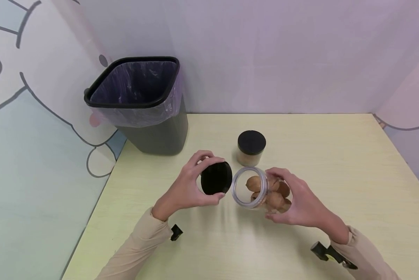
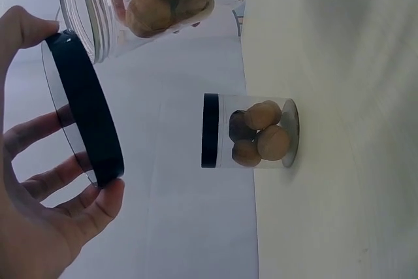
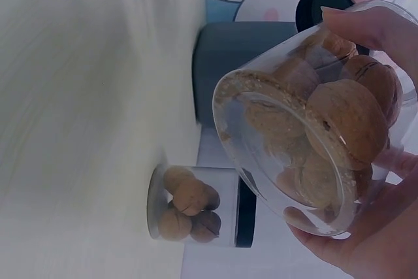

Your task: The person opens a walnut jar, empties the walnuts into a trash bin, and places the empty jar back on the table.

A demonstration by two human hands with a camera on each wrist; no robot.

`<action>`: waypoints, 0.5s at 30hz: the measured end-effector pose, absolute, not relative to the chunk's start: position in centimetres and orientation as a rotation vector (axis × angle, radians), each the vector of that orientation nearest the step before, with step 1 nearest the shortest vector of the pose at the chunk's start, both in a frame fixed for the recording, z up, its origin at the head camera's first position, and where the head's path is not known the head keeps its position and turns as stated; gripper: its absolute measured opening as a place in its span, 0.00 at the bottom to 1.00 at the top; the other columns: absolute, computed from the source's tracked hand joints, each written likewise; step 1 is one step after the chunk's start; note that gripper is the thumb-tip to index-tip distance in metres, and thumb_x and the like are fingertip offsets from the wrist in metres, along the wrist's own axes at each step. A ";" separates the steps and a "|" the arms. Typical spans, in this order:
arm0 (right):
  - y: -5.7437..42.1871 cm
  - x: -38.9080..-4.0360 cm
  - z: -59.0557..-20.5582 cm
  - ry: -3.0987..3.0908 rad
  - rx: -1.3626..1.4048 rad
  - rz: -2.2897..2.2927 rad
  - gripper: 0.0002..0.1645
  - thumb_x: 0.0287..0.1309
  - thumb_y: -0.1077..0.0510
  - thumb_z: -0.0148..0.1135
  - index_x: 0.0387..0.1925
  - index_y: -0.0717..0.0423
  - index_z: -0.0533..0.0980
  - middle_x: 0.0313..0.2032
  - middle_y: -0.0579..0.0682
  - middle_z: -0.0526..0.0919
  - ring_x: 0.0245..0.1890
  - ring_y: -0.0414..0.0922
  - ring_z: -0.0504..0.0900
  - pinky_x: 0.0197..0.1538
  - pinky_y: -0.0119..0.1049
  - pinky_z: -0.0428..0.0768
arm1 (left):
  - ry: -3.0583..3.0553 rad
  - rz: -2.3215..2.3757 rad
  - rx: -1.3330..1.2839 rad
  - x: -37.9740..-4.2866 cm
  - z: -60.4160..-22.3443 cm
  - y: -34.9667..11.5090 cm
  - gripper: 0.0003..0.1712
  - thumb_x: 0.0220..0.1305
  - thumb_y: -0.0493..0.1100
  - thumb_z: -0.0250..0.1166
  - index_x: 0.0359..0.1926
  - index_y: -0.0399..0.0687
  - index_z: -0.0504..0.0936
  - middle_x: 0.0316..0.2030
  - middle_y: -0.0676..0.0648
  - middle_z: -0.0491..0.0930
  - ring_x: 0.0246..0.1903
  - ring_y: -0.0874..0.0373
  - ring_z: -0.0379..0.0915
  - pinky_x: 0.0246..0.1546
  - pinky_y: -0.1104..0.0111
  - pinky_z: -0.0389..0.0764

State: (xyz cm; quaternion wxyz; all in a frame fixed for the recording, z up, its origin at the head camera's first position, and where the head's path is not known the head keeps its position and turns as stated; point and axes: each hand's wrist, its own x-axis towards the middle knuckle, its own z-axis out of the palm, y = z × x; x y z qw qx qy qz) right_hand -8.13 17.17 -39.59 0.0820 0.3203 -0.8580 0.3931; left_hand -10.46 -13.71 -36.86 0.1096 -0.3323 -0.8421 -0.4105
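Note:
My left hand (image 1: 192,186) grips a round black lid (image 1: 216,178) by its rim, fingers on the far side and thumb on the near side. In my right hand (image 1: 297,200) is a clear jar (image 1: 249,187), tilted with its uncovered mouth facing the lid. Several brown walnuts (image 3: 346,115) lie inside it, toward the base. Lid and jar mouth are close but apart. Behind them a second jar (image 2: 251,132) stands upright on the table, its black lid (image 1: 251,142) on and several walnuts inside.
A grey bin (image 1: 160,132) with a black rim and a clear plastic liner stands at the table's back left. The pale table (image 1: 353,167) meets a light curtain (image 1: 265,58) at the back. A wall with cartoon drawings (image 1: 31,155) runs along the left.

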 end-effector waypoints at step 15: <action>17.2 -8.3 -39.3 -2.561 0.965 1.148 0.63 0.14 0.51 0.85 0.61 0.54 0.64 0.49 0.43 0.75 0.47 0.38 0.74 0.51 0.26 0.67 | -2.513 -1.176 -0.907 -11.3 -38.2 -14.5 0.39 0.38 0.54 0.75 0.56 0.61 0.75 0.51 0.52 0.66 0.48 0.57 0.63 0.44 0.60 0.73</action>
